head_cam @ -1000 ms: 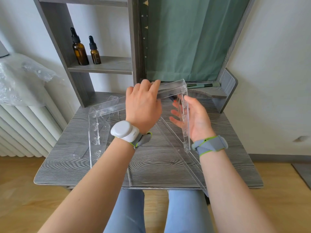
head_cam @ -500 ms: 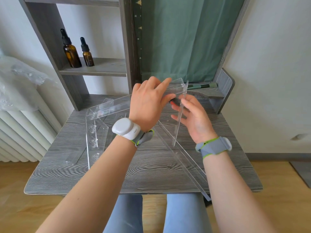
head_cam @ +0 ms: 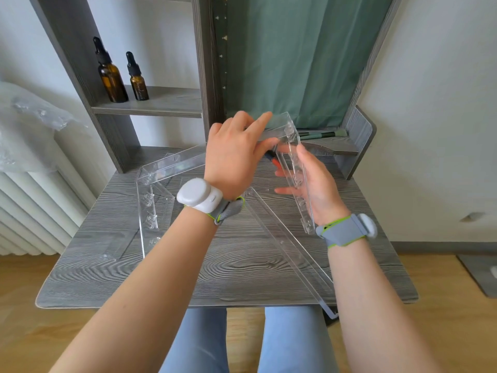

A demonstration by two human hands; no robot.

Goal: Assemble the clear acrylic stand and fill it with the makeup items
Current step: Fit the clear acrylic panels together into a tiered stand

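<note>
Above the table point(head_cam: 161, 278), both hands on acrylic stand point(head_cam: 294, 168) (joint seemingly hidden)

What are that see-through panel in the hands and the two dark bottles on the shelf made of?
The panel looks like glossy clear acrylic: the desk shows through and its edges glint. The dropper bottles appear to be amber glass, shiny and translucent brown, with black caps that are probably rubber or plastic.

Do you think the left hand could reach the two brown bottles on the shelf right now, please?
Probably not yet: the left hand is busy holding the clear panel, though nothing blocks the bottles.
</note>
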